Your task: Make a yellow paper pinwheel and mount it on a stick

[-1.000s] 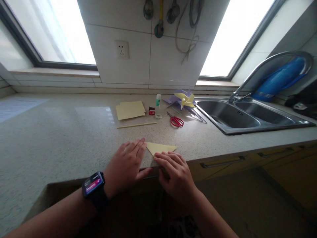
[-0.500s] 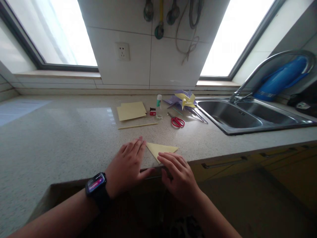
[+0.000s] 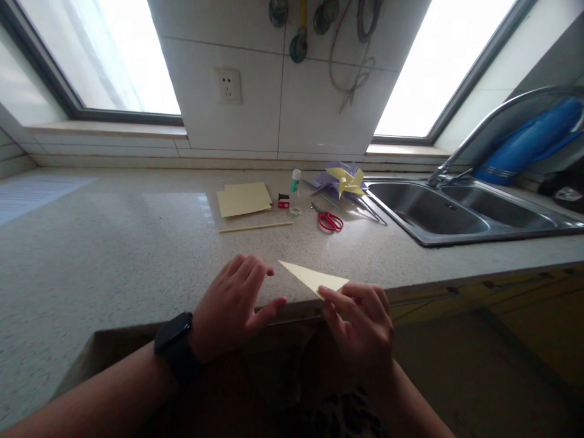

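Observation:
A pale yellow paper folded into a triangle is pinched at its near corner by my right hand, over the counter's front edge. Its long point reaches left toward my left hand, which is apart from it. That hand rests by the counter edge with nothing in it, fingers slightly curled and thumb held away. Beyond the hands lies a thin yellowish stick. Red-handled scissors lie to its right.
Behind are stacked yellow paper sheets, a small red box, a glue stick, a string loop and yellow and purple pinwheels. A steel sink with a faucet is at right.
My right hand has taken hold of the folded paper and moved it right, lifting it somewhat. My left hand has come off the paper's left corner, its fingers curling a little.

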Demonstrator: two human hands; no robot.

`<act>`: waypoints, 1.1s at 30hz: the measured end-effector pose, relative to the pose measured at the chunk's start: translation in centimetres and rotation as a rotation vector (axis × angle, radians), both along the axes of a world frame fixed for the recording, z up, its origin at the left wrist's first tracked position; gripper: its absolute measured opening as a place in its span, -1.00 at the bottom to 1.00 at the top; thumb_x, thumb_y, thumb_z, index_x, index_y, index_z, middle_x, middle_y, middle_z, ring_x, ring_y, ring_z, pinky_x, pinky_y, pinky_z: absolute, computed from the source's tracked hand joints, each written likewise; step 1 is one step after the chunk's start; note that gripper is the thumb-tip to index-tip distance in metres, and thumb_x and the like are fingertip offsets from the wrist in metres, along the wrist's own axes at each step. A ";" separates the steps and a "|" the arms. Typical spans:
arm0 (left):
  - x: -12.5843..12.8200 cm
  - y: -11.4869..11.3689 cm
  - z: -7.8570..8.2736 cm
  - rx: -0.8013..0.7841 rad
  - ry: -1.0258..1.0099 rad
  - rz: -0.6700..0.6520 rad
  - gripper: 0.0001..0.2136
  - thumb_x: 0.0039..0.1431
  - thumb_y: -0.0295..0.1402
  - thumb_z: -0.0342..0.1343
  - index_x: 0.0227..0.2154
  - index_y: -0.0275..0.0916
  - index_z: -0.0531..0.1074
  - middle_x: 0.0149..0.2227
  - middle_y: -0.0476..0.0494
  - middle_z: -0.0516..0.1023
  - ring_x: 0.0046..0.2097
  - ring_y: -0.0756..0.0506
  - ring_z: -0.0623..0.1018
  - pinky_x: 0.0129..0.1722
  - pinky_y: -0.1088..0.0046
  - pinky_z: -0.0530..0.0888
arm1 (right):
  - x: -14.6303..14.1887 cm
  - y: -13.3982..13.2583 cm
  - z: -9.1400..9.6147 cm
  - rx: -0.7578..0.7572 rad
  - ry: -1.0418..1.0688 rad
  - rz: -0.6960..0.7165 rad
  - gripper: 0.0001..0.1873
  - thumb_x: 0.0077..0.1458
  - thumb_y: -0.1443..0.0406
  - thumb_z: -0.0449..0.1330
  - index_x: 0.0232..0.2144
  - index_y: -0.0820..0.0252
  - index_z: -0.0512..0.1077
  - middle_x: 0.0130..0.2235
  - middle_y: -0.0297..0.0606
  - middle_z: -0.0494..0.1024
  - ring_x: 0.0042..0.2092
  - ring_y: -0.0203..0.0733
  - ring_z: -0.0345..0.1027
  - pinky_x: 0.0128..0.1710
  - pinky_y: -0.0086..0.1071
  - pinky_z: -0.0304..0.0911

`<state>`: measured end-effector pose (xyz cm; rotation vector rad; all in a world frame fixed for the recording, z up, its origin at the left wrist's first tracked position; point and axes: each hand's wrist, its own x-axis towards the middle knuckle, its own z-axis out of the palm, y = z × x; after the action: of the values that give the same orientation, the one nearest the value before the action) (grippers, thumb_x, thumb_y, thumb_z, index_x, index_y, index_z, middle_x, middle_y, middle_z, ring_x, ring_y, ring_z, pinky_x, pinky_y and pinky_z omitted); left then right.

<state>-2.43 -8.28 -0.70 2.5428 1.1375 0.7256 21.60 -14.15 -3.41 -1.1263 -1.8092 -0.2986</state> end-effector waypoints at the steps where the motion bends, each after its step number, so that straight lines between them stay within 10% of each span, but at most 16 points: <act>1: 0.1 -0.2 0.4 -0.050 -0.029 -0.025 -0.57 0.37 -0.02 -0.07 -0.18 -0.32 0.47 -0.21 -0.30 0.52 -0.15 -0.27 0.46 -0.09 0.10 0.43 | -0.1 -0.2 0.3 0.009 0.007 0.006 -0.62 0.15 0.51 0.24 -0.05 0.01 0.50 -0.36 -0.30 0.53 -0.33 -0.15 0.33 -0.29 -0.21 0.25; 9: 1.3 -0.1 1.2 -0.745 -0.578 -0.195 -0.70 0.38 -0.15 0.01 -0.20 -0.26 0.53 -0.20 -0.17 0.60 -0.17 -0.16 0.54 -0.13 0.33 0.46 | -3.0 0.1 1.1 -0.068 -0.136 0.223 -0.57 0.14 0.46 0.27 0.04 0.05 0.41 -0.40 -0.39 0.60 -0.41 -0.20 0.35 -0.33 -0.21 0.20; 19: 0.5 2.3 0.3 -0.785 -0.788 -0.053 -0.80 0.32 -0.25 0.09 -0.15 -0.25 0.50 -0.22 -0.13 0.58 -0.23 -0.08 0.54 -0.21 0.40 0.47 | 0.1 2.0 2.1 -0.154 -0.002 0.195 -0.67 0.18 0.47 0.14 -0.04 0.10 0.43 -0.29 -0.28 0.59 -0.30 -0.21 0.43 -0.29 -0.28 0.38; 28: -0.3 3.8 -0.5 -0.857 -0.940 -0.037 -0.80 0.23 -0.27 0.21 -0.15 -0.24 0.54 -0.21 -0.10 0.57 -0.30 -0.02 0.47 -0.24 0.44 0.42 | 6.2 12.0 2.7 -0.351 -0.152 -0.107 -0.63 0.17 0.32 0.19 0.04 0.18 0.46 0.09 -0.03 0.52 0.10 0.08 0.38 0.05 -0.01 0.35; 33: -0.4 3.6 0.5 -0.981 -1.056 0.003 -0.74 0.13 -0.34 0.30 -0.13 -0.29 0.50 -0.21 -0.14 0.57 -0.25 -0.04 0.52 -0.22 0.45 0.46 | 7.0 15.7 2.9 -0.547 -0.311 -0.213 -0.77 0.30 0.19 0.18 -0.13 0.22 0.50 -0.12 -0.16 0.57 -0.14 -0.13 0.48 -0.09 -0.14 0.42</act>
<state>-2.80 -4.69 -0.22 1.0723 0.7730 0.9775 28.61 1.52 -0.56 -1.7379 -2.1156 -0.1020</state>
